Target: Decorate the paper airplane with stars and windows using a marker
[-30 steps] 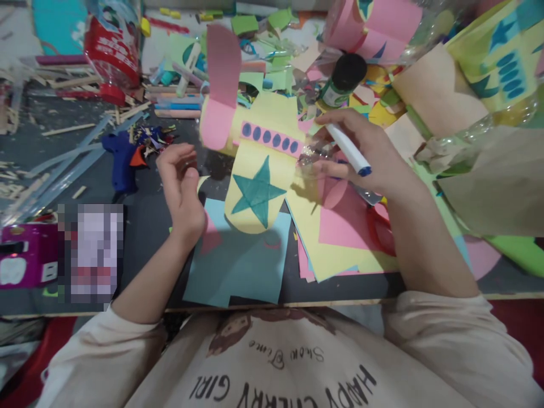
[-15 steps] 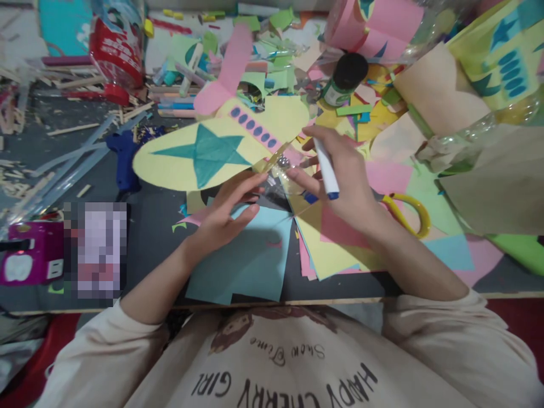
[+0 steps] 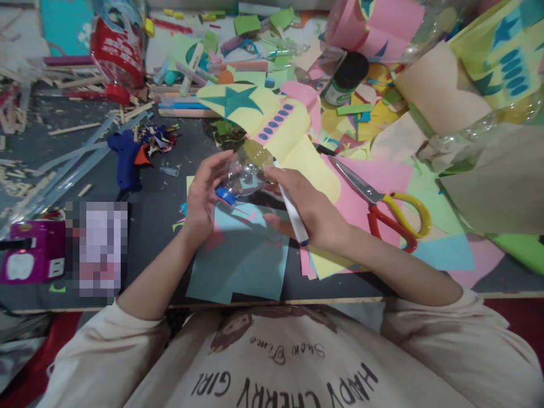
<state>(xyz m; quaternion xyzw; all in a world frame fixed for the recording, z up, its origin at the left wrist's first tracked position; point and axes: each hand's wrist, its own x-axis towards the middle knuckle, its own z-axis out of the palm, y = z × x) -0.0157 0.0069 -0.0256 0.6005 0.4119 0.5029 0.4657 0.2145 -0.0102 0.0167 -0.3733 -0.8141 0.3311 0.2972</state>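
Observation:
A clear plastic bottle (image 3: 245,170) with a blue cap (image 3: 225,195) lies between my hands, its neck tilted toward me. Yellow paper wraps its body, with a pink strip of blue dots (image 3: 276,122) and a yellow wing (image 3: 233,102) bearing a green star. My left hand (image 3: 204,195) is closed around the cap end. Across my right hand (image 3: 312,212) rests a white marker (image 3: 293,209), gripped there while the fingers also touch the bottle's side. Beneath the hands lies a blue paper sheet (image 3: 242,260).
Scissors (image 3: 378,204) with red and yellow handles lie on coloured paper at right. A blue glue gun (image 3: 125,158) and a phone (image 3: 102,249) are at left. Farther back stand a dark-lidded jar (image 3: 346,79) and a red-labelled bottle (image 3: 119,51) among paper scraps and markers.
The paper-winged bottle has been turned, its starred wing swinging up and away and its blue cap now toward my left hand. My right hand has moved left and down, uncovering the scissors.

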